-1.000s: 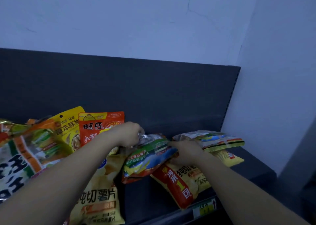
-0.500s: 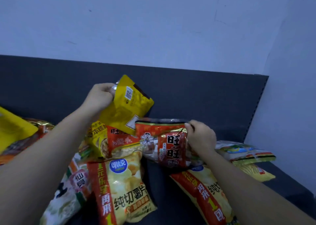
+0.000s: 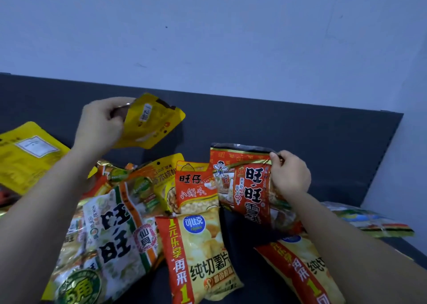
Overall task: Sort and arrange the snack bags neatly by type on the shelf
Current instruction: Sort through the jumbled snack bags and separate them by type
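Gripping a yellow pouch point(image 3: 152, 121) by one end, the left hand point(image 3: 101, 123) holds it above the heap, in front of the shelf's point(image 3: 300, 141) dark back panel. The right hand point(image 3: 290, 174) pinches the top right corner of a red rice-cracker bag point(image 3: 245, 183), upright at mid-shelf. Bare shelf floor shows between the left chip bag point(image 3: 203, 253) and right chip bag point(image 3: 300, 271). A green-striped bag point(image 3: 374, 222) lies near the shelf's right end.
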